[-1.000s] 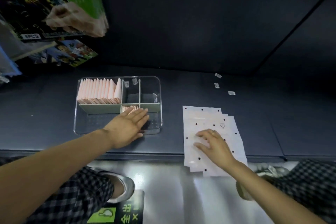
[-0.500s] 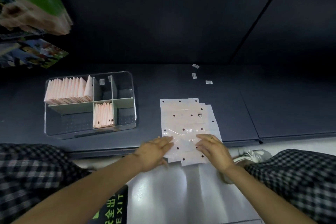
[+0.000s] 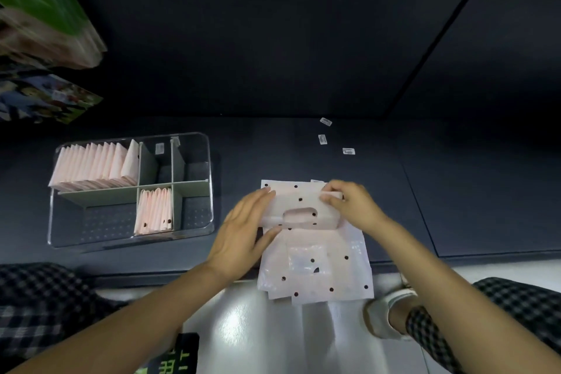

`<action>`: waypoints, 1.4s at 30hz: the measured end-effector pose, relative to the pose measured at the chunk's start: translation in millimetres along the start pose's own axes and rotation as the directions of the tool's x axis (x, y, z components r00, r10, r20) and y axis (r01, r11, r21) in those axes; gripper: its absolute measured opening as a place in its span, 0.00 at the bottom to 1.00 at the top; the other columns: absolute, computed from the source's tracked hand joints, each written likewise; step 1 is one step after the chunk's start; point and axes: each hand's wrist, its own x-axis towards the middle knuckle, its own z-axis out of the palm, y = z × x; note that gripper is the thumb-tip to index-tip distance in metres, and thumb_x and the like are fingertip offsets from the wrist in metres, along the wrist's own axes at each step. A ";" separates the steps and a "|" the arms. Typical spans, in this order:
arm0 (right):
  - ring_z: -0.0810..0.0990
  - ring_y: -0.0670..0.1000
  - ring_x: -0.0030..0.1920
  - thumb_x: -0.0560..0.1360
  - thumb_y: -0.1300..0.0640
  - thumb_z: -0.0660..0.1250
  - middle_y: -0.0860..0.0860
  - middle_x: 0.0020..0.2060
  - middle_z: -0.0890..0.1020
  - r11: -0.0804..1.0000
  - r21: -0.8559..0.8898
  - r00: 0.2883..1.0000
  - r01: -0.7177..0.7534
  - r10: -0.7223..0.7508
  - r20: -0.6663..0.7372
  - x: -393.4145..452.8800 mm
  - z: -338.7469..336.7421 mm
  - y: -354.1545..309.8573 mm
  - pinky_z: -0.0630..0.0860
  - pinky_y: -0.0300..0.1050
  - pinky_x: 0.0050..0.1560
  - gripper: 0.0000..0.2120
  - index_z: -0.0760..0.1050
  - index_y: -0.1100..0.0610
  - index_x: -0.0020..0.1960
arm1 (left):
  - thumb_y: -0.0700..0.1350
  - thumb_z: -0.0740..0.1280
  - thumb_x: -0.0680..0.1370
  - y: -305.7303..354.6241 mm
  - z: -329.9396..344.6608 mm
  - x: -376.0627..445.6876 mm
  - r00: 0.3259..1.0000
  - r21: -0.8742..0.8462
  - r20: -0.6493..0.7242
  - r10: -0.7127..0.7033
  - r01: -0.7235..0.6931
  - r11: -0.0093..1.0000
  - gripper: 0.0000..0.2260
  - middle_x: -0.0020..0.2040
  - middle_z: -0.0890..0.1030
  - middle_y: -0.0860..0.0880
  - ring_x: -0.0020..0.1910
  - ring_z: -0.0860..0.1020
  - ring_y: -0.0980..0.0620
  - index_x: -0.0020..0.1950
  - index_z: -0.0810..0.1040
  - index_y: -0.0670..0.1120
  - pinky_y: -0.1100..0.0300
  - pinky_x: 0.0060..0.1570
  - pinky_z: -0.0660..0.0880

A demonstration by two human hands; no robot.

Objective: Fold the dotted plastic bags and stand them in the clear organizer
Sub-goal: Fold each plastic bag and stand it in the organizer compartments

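**Top bag doubled over at the shelf's front edge**

Both hands work the top dotted bag (image 3: 299, 206) of a stack (image 3: 315, 267) overhanging the shelf (image 3: 455, 191) front. The left hand (image 3: 243, 228) presses flat with straight fingers; the right hand (image 3: 352, 203) pinches the folded edge. The clear organizer (image 3: 130, 240) sits toward the left end, folded bags (image 3: 94, 165) standing inside.

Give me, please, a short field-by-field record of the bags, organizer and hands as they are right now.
top bag: half folded, on the flat stack
left hand: flat on the fold's left edge
right hand: pinching its right edge
organizer: left of the stack
filled compartments: back left, front middle
shelf: three small labels
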 end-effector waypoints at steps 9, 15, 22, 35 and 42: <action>0.77 0.54 0.55 0.76 0.57 0.65 0.51 0.49 0.82 0.974 -0.158 0.986 -0.161 0.151 -0.069 61.1 26.3 23.2 0.74 0.47 0.53 0.05 0.78 0.56 0.46 | 0.56 0.64 0.77 -15.6 36.5 0.2 0.950 0.321 0.307 0.060 -0.163 0.933 0.32 0.76 0.56 0.46 0.75 0.56 0.46 0.76 0.59 0.43 0.46 0.73 0.51; 0.75 0.56 0.58 0.77 0.56 0.64 0.55 0.54 0.81 0.942 -0.254 0.974 -0.221 0.199 -0.110 70.5 36.9 28.9 0.73 0.47 0.53 0.07 0.79 0.57 0.51 | 0.62 0.56 0.77 -27.9 50.9 -10.2 0.883 0.407 0.466 -0.053 -0.160 0.899 0.33 0.76 0.55 0.45 0.75 0.55 0.47 0.76 0.56 0.43 0.46 0.72 0.55; 0.74 0.57 0.62 0.77 0.57 0.64 0.56 0.62 0.76 0.855 -0.514 0.960 0.072 -0.199 -0.196 15.6 70.9 -0.5 0.69 0.49 0.64 0.16 0.74 0.59 0.64 | 0.66 0.40 0.76 -36.6 58.5 -9.5 0.868 0.410 0.494 -0.046 -0.185 0.893 0.33 0.74 0.32 0.48 0.73 0.31 0.50 0.77 0.38 0.53 0.52 0.70 0.29; 0.49 0.51 0.76 0.77 0.36 0.35 0.48 0.75 0.51 0.625 -0.747 0.972 0.227 -0.100 0.212 -67.9 43.2 71.7 0.30 0.45 0.72 0.35 0.52 0.56 0.76 | 0.64 0.45 0.80 -50.3 26.6 -9.4 0.840 0.502 0.535 -0.092 -0.229 0.834 0.31 0.78 0.41 0.51 0.76 0.38 0.52 0.78 0.42 0.50 0.54 0.72 0.32; 0.64 0.47 0.71 0.81 0.50 0.57 0.48 0.69 0.70 0.797 -0.576 0.980 0.181 -0.192 0.042 -37.1 55.0 38.6 0.54 0.40 0.73 0.17 0.72 0.54 0.67 | 0.62 0.48 0.80 -36.2 25.6 -1.0 0.859 0.447 0.501 -0.107 -0.151 0.881 0.29 0.78 0.48 0.52 0.77 0.42 0.53 0.77 0.52 0.48 0.55 0.74 0.37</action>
